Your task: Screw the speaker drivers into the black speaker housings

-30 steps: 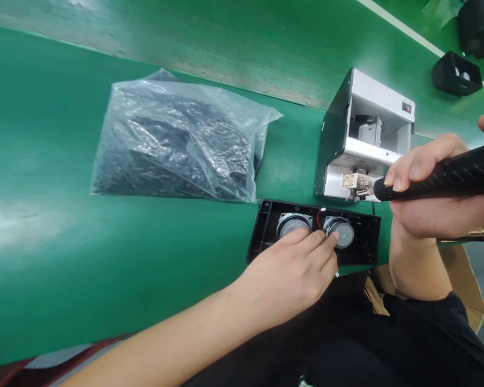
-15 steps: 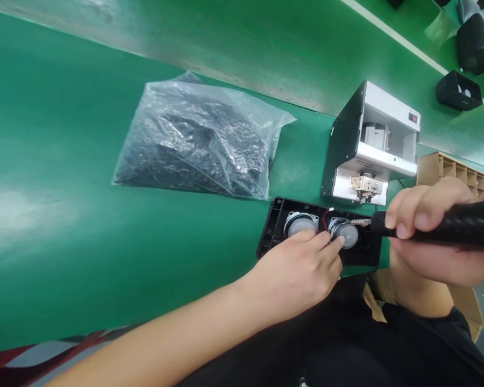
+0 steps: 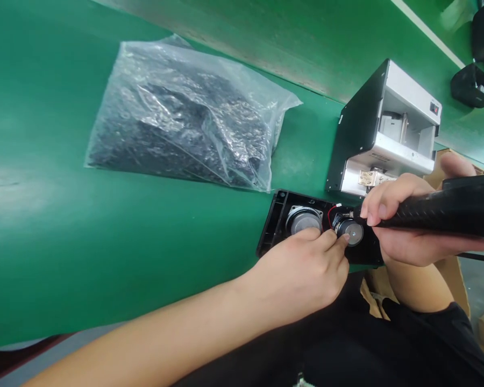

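A black plastic speaker housing (image 3: 272,215) lies face-up on the green bench mat (image 3: 105,258), with a round metal-framed speaker (image 3: 304,221) on its left and another speaker (image 3: 350,232) on its right. Thin red and black wires (image 3: 333,214) run between them. My left hand (image 3: 300,271) presses its fingertips on the right speaker's edge. My right hand (image 3: 403,226) grips a black electric screwdriver (image 3: 439,212). Its metal bit (image 3: 347,214) touches the top of the right speaker's frame, and the screw point is hidden.
A silver and black screw feeder (image 3: 383,129) stands just beyond the housing. A clear plastic bag of black parts (image 3: 177,118) lies to the left. Black housings (image 3: 473,86) sit at the upper right. Cardboard (image 3: 454,285) lies beyond the bench edge, below my right hand.
The screwdriver has moved from beside the feeder onto the right speaker's frame. My left hand has stayed on the speaker. The whole view has shifted slightly with my head.
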A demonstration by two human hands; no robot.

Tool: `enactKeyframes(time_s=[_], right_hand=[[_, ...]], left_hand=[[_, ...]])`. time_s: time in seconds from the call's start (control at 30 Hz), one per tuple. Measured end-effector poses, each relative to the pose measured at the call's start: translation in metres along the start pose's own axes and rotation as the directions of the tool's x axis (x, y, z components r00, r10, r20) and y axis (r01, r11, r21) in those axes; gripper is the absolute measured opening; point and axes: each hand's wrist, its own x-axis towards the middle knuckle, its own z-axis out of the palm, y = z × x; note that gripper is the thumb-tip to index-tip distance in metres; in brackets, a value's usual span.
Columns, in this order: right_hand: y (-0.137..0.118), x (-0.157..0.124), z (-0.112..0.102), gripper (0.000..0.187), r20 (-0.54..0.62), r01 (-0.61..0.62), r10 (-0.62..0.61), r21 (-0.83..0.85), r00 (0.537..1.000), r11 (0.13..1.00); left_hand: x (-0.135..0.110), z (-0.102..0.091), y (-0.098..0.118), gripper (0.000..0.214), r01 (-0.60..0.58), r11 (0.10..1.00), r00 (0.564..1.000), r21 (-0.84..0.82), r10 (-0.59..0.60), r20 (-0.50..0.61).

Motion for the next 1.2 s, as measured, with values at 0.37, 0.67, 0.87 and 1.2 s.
enactKeyframes(time_s=[0.37, 0.67, 0.87, 1.2], right_hand=[[0.017, 0.002, -0.006, 0.080, 0.051, 0.243, -0.246, 0.070, 0.968, 0.968], [0.031, -0.002, 0.000, 0.060, 0.152, 0.272, -0.299, 0.175, 0.942, 0.946], [0.033, -0.004, 0.001, 0.064, 0.107, 0.217, -0.246, 0.225, 0.963, 0.950], [0.037, -0.007, -0.003, 0.073, 0.138, 0.176, -0.208, 0.210, 0.968, 0.962]], left_hand=[[0.000, -0.001, 0.001, 0.017, 0.014, 1.000, 1.000, -0.009, -0.014, 0.021], [0.005, -0.001, 0.000, 0.015, 0.024, 0.999, 0.995, -0.022, -0.022, 0.099], [0.004, 0.000, 0.000, 0.015, 0.012, 1.000, 0.995, -0.001, -0.012, 0.102], [0.003, 0.000, -0.001, 0.013, 0.002, 1.000, 0.994, 0.013, -0.003, 0.113]])
